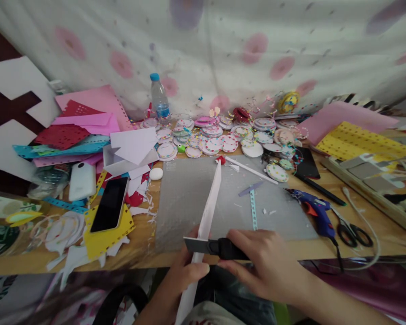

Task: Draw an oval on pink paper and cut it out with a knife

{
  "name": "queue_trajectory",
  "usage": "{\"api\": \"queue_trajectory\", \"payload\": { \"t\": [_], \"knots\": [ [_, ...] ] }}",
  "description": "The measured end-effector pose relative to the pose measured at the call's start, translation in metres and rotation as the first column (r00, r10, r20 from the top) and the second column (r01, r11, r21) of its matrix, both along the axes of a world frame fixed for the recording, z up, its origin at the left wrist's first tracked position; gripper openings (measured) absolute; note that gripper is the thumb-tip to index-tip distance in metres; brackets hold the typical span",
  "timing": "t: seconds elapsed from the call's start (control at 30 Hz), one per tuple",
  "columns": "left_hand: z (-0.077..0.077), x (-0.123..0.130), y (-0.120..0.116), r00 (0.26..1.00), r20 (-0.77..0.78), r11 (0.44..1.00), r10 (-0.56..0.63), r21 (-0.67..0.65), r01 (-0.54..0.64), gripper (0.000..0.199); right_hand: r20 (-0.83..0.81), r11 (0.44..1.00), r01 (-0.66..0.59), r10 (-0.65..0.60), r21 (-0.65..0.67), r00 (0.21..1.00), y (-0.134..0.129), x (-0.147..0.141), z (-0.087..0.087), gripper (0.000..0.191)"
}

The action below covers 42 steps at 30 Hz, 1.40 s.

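My left hand [186, 271] is closed on a long white strip [212, 198], which looks like paper or foam and points away from me over the grey cutting mat [186, 189]. In my right hand [265, 259] is a box cutter [225, 248] with a black handle. Its wide blade lies across the strip, just beyond my left thumb. At the strip's far tip is a small red piece [220, 160]. A second thin white strip [252, 170] rests on the mat, near a light-blue dotted strip [253, 210] and small white scraps.
Many decorated round discs [213, 144] line the back, beside a water bottle [159, 99]. To the right are a blue glue gun [316, 210] with a cord and black scissors [354, 234]. On the left lie a phone [110, 204], coloured paper [84, 119] and scraps.
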<state>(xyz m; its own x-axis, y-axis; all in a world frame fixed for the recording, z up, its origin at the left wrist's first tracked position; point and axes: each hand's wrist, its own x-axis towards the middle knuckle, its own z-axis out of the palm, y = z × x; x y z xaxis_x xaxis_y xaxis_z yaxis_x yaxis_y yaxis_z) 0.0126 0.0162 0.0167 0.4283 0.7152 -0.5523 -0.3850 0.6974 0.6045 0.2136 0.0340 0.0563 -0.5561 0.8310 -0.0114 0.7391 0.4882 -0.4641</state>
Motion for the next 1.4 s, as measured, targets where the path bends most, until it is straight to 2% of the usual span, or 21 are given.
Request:
{"api": "queue_trajectory", "payload": {
  "t": [0.1, 0.2, 0.33, 0.4, 0.43, 0.5, 0.53, 0.57, 0.67, 0.7, 0.77, 0.83, 0.87, 0.9, 0.97, 1.03, 1.07, 1.17, 1.23, 1.33, 1.4],
  "knots": [
    [0.008, 0.005, -0.001, 1.0, 0.013, 0.996, 0.01, 0.09, -0.011, 0.08, 0.031, 1.0, 0.007, -0.007, 0.016, 0.999, 0.0, 0.001, 0.001, 0.032],
    [0.011, 0.006, 0.0, 0.998, -0.067, 0.991, -0.015, 0.134, 0.024, 0.077, 0.06, 0.999, 0.039, -0.041, 0.032, 0.997, -0.003, 0.001, 0.0, 0.031],
    [0.002, 0.001, 0.001, 0.986, -0.164, 0.989, -0.043, 0.136, 0.066, 0.086, 0.104, 0.997, 0.047, -0.054, 0.069, 0.993, 0.0, 0.006, -0.006, 0.034],
    [-0.008, -0.007, -0.003, 0.979, -0.205, 0.986, -0.004, 0.16, 0.038, 0.085, 0.153, 0.981, 0.131, -0.152, 0.142, 0.976, 0.008, 0.019, -0.013, 0.037],
    [-0.014, -0.012, -0.006, 0.975, -0.221, 0.983, 0.014, 0.179, 0.026, 0.085, 0.174, 0.956, 0.211, -0.247, 0.202, 0.953, 0.013, 0.028, -0.016, 0.04],
    [-0.024, -0.024, -0.013, 0.971, -0.238, 0.975, 0.032, 0.221, 0.022, 0.084, 0.18, 0.818, 0.458, -0.538, 0.348, 0.823, 0.023, 0.049, -0.022, 0.051],
    [-0.027, -0.029, -0.016, 0.968, -0.25, 0.971, 0.032, 0.238, 0.029, 0.083, 0.154, 0.765, 0.521, -0.607, 0.38, 0.779, 0.026, 0.059, -0.023, 0.056],
    [-0.029, -0.033, -0.02, 0.963, -0.267, 0.967, 0.033, 0.252, 0.037, 0.081, 0.132, 0.758, 0.538, -0.615, 0.369, 0.777, 0.028, 0.067, -0.024, 0.057],
    [-0.022, -0.034, -0.023, 0.923, -0.379, 0.955, 0.061, 0.29, 0.055, 0.07, 0.108, 0.863, 0.471, -0.494, 0.184, 0.863, 0.026, 0.071, -0.024, 0.051],
    [-0.017, -0.03, -0.021, 0.891, -0.445, 0.948, 0.084, 0.31, 0.065, 0.068, 0.097, 0.892, 0.44, -0.449, 0.103, 0.888, 0.024, 0.066, -0.025, 0.047],
    [-0.005, -0.017, -0.014, 0.779, -0.601, 0.916, 0.181, 0.392, 0.089, 0.067, 0.007, 0.912, 0.408, -0.408, -0.046, 0.913, 0.02, 0.05, -0.029, 0.039],
    [0.004, -0.002, -0.005, 0.609, -0.711, 0.846, 0.351, 0.52, 0.121, 0.07, -0.196, 0.887, 0.409, -0.449, -0.212, 0.872, 0.017, 0.029, -0.036, 0.036],
    [0.007, 0.005, -0.001, 0.536, -0.731, 0.807, 0.422, 0.572, 0.144, 0.073, -0.309, 0.86, 0.39, -0.489, -0.33, 0.816, 0.015, 0.018, -0.041, 0.036],
    [0.009, 0.011, 0.002, 0.481, -0.734, 0.775, 0.479, 0.612, 0.161, 0.077, -0.403, 0.816, 0.346, -0.541, -0.462, 0.738, 0.013, 0.007, -0.045, 0.037],
    [0.01, 0.018, 0.007, 0.446, -0.722, 0.746, 0.53, 0.647, 0.161, 0.085, -0.476, 0.683, 0.183, -0.651, -0.707, 0.591, 0.008, -0.013, -0.054, 0.04],
    [0.009, 0.019, 0.01, 0.487, -0.702, 0.77, 0.519, 0.632, 0.09, 0.091, -0.478, 0.567, 0.06, -0.742, -0.821, 0.471, 0.002, -0.03, -0.06, 0.045],
    [0.008, 0.016, 0.011, 0.546, -0.679, 0.798, 0.49, 0.602, 0.032, 0.092, -0.48, 0.539, 0.029, -0.772, -0.842, 0.417, -0.001, -0.035, -0.062, 0.047],
    [0.01, 0.003, 0.015, 0.774, -0.515, 0.9, 0.369, 0.406, -0.159, 0.089, -0.512, 0.529, -0.026, -0.808, -0.848, 0.29, -0.007, -0.044, -0.063, 0.051],
    [0.013, -0.005, 0.018, 0.878, -0.398, 0.957, 0.266, 0.221, -0.19, 0.081, -0.523, 0.522, -0.074, -0.816, -0.849, 0.246, -0.006, -0.044, -0.061, 0.05],
    [0.018, -0.011, 0.018, 0.942, -0.31, 0.992, 0.129, 0.025, -0.127, 0.064, -0.527, 0.51, -0.132, -0.82, -0.85, 0.225, -0.001, -0.041, -0.058, 0.05],
    [0.018, -0.009, 0.017, 0.951, -0.279, 0.99, 0.136, 0.003, -0.141, 0.058, -0.546, 0.522, -0.159, -0.804, -0.838, 0.234, 0.003, -0.039, -0.055, 0.049]
  ]
}}
